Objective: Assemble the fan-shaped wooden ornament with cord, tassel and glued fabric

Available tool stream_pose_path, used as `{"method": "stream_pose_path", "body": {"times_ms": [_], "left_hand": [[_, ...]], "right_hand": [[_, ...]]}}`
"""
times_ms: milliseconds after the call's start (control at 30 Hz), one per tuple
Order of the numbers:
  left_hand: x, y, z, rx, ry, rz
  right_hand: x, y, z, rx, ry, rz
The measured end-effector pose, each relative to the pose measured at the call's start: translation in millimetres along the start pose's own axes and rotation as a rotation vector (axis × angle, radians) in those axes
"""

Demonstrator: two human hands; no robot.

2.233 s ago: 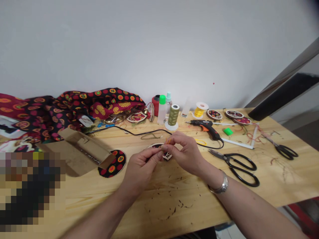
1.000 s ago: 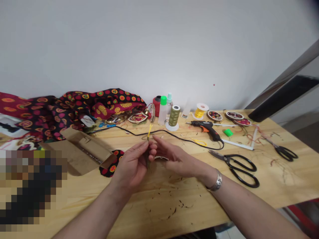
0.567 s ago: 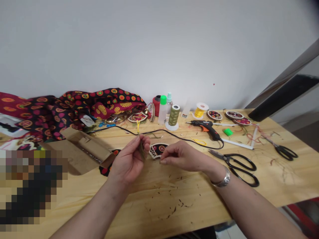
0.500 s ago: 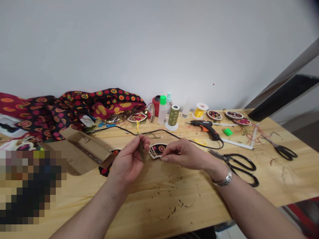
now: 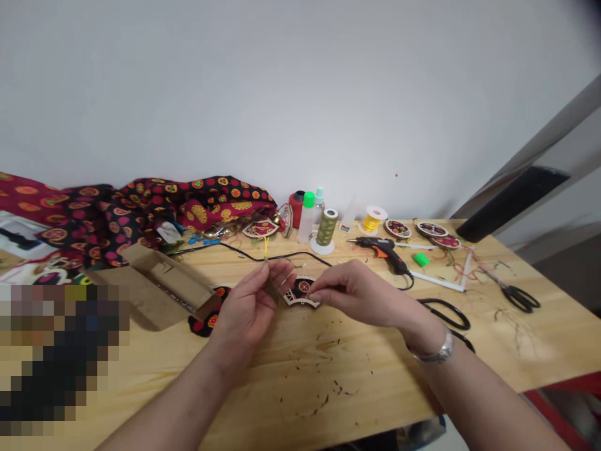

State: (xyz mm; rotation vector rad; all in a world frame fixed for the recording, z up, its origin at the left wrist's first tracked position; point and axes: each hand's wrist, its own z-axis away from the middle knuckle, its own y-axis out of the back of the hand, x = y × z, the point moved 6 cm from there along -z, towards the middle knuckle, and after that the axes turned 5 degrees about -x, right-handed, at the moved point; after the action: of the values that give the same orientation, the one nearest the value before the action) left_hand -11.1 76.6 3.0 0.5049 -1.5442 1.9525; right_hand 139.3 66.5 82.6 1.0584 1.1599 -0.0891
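Observation:
Between the thumb and fingers of my left hand (image 5: 248, 304) is an olive-green thread tassel (image 5: 272, 289), with a yellow cord (image 5: 266, 246) sticking up from its top. My right hand (image 5: 354, 293) is pinched closed just to the right; whatever sits between its fingertips is too small to make out. On the table behind the right fingertips lies a fan-shaped wooden frame (image 5: 301, 292) with dark patterned fabric inside, partly covered by that hand. A spool of olive thread (image 5: 327, 228) stands upright beyond both hands.
An open cardboard box (image 5: 159, 291) stands left of my hands. A hot glue gun (image 5: 382, 249), large black-handled scissors (image 5: 446, 313) and smaller scissors (image 5: 519, 297) lie to the right. Patterned fabric (image 5: 117, 213), bottles (image 5: 307, 216) and a yellow cord spool (image 5: 373, 219) line the wall.
My left fingers have spread apart a little around the tassel. The right hand has shifted slightly right in view, now covering more of the large scissors. The view has tilted a little.

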Motion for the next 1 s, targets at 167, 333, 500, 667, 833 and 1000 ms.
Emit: {"method": "stream_pose_path", "body": {"times_ms": [167, 333, 500, 667, 833, 1000], "left_hand": [[-3, -4.5, 4, -0.012, 0.017, 0.009], [-5, -4.5, 5, 0.013, 0.021, 0.035], [-8, -5.4, 7, -0.014, 0.056, -0.027], [-12, -6.9, 8, -0.057, 0.079, -0.070], [-16, -6.9, 8, -0.056, 0.091, -0.131], [-15, -5.8, 8, -0.026, 0.084, -0.162]], "right_hand": [[-12, 11, -6, 0.025, 0.014, 0.013], [0, 22, -15, 0.161, -0.031, -0.029], [10, 26, -14, 0.232, -0.060, -0.021], [18, 33, -12, 0.354, 0.026, -0.082], [25, 27, -17, 0.365, 0.101, -0.182], [37, 17, -18, 0.265, -0.089, -0.137]]}}
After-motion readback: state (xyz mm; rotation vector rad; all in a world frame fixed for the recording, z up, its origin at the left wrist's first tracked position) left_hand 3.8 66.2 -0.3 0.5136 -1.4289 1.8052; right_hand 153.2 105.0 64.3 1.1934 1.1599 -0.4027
